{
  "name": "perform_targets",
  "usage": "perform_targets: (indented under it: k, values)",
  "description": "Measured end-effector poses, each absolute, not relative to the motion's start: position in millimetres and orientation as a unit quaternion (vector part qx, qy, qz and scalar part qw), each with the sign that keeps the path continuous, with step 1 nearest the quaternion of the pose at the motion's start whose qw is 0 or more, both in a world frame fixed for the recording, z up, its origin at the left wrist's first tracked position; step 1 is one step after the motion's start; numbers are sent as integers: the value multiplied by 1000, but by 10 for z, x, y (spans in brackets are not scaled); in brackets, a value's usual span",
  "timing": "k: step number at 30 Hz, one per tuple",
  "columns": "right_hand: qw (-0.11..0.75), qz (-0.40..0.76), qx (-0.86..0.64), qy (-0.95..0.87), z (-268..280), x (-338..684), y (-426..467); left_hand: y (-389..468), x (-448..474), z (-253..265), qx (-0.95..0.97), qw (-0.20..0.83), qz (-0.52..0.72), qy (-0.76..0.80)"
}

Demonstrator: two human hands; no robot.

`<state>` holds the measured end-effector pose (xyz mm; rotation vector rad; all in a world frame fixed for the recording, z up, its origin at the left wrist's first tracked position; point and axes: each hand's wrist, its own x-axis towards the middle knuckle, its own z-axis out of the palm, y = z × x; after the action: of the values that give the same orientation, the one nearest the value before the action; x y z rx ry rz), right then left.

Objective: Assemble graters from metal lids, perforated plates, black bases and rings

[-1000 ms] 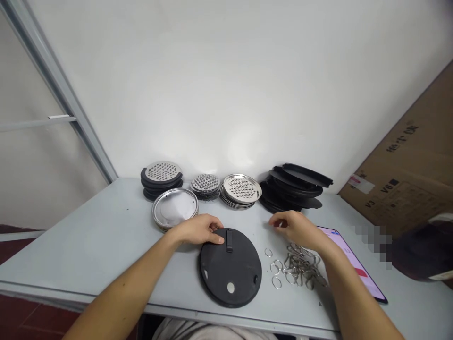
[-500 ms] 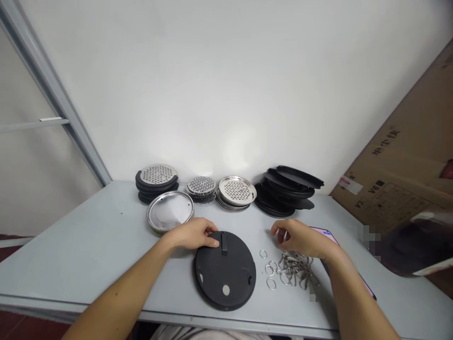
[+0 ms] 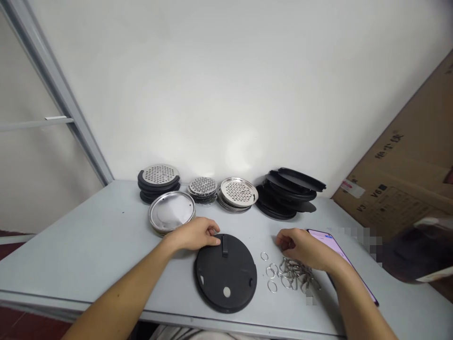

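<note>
A black round plate (image 3: 230, 274) lies flat near the table's front edge, with a small raised tab at its far side and a pale round spot. My left hand (image 3: 197, 234) holds its far left rim, thumb on top beside the tab, the other fingers curled at the edge. To the right is a heap of small metal clips (image 3: 295, 273), with several thin metal rings (image 3: 268, 286) at its left. Over the far side of this heap hovers my right hand (image 3: 300, 244), fingers curled inward; whatever they may pinch is hidden.
Behind my left hand stands a stack of shiny metal lids (image 3: 171, 210). Along the wall are black holders with a perforated disc (image 3: 161, 174), small grater discs (image 3: 203, 186), rimmed grater plates (image 3: 239, 192) and black trays (image 3: 283, 193). A phone (image 3: 327, 241) and a cardboard box (image 3: 399, 174) are at right.
My right hand has shifted slightly right and nearer to me, its fingers curled more closely. My left hand keeps its hold on the black plate. The whole view has moved a little.
</note>
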<state>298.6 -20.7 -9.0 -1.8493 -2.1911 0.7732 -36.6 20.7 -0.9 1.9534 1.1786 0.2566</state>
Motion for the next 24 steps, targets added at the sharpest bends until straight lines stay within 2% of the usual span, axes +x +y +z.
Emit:
perform_targets:
  k: [6,9,14,19,24]
  values:
    - [118,254,-615,-737,-152,2966,-144,129,-93,63,832,250,228,440]
    - [138,243,-620,-733,-144,2939,-129,84,205,121,877,217,192,383]
    - [186,255,-605,-731,-127,2892,-126,87,730,110,913,231,44,334]
    - [190,249,-588,-746,-109,2820,-147,108,954,46,884,270,26,380]
    - [190,286,-587,-734,-116,2773,-164,126,1005,-7,890,261,-1,375]
